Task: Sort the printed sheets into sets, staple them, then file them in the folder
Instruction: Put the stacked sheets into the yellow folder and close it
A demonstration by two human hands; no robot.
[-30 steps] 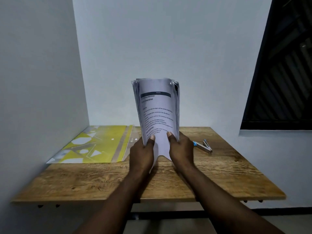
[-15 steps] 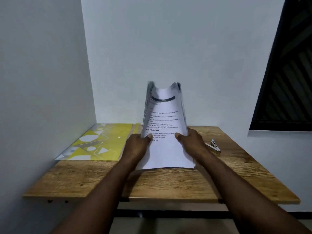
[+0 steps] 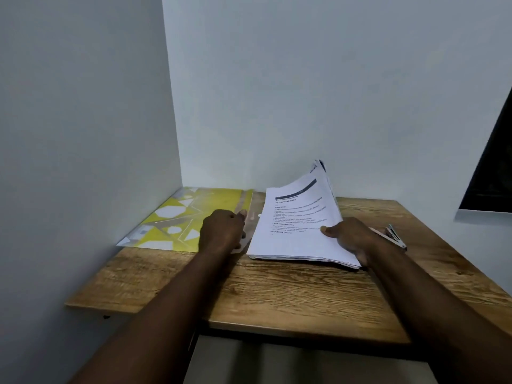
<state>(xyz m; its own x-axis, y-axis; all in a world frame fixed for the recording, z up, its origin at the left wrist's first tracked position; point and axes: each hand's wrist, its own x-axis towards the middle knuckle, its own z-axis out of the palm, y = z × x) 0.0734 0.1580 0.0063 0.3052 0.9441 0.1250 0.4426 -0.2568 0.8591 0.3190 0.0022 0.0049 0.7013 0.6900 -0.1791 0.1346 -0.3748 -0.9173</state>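
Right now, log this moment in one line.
sheets: stacked on table, far corner lifted | right hand: grips right edge | left hand: at folder edge | stapler: on table

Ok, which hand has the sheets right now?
The right hand: its thumb lies on top of the sheets, fingers round their right edge. The left hand is off them, over the edge of the folder.

I see the printed sheets (image 3: 293,231) stacked mid-table, their far right corner curling upward; the yellow folder (image 3: 177,217) lies flat far left, the stapler (image 3: 394,236) right.
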